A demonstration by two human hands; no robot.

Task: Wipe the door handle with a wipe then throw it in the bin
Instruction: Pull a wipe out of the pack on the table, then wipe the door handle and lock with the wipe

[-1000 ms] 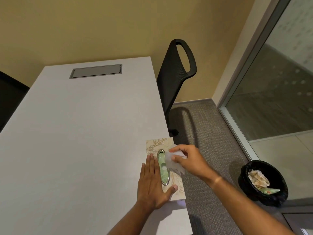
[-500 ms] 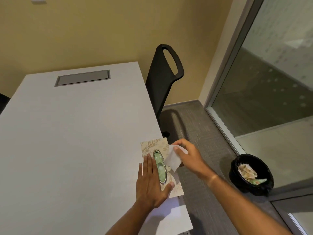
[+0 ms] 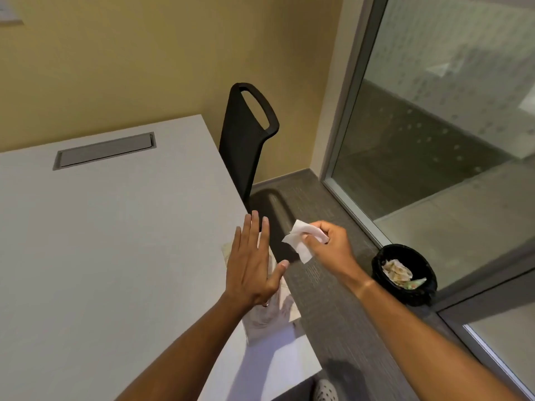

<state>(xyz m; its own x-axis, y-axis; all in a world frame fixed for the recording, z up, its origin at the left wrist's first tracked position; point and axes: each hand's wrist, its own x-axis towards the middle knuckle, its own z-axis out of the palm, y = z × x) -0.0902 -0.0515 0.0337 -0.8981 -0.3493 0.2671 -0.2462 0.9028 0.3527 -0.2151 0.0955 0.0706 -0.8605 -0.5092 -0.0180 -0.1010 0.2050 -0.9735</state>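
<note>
So the right hand [image 3: 333, 244] has a crumpled white paper wipe [image 3: 301, 241] pinched between thumb and fingers, and it's out past the right edge of the pale grey table [image 3: 115, 241], over the grey carpet [image 3: 333, 314]. The wipe isn't touching anything but that hand.

The left hand [image 3: 252, 267] is flat and open, fingers straight and close together, thumb sticking out to the right, holding nothing. It's raised over the floral-patterned tissue box [image 3: 285, 302] at the table's near right edge and covers most of it, so only bits of the box peek out on both sides. Can't tell if the palm is actually on the box or just above it.

The round black bin with a black liner [image 3: 404, 274] sits on the floor to the right, near the glass partition [image 3: 434, 140], with some crumpled paper already in it. The wipe is well apart from it, up and to the left.

Farther back there's a black office chair with a loop-shaped top [image 3: 246, 134] tucked by the table's right side, against the yellow wall [image 3: 173, 53]. A grey rectangular cable hatch [image 3: 104, 150] is set into the far part of the tabletop.

No door handle in view anywhere.
</note>
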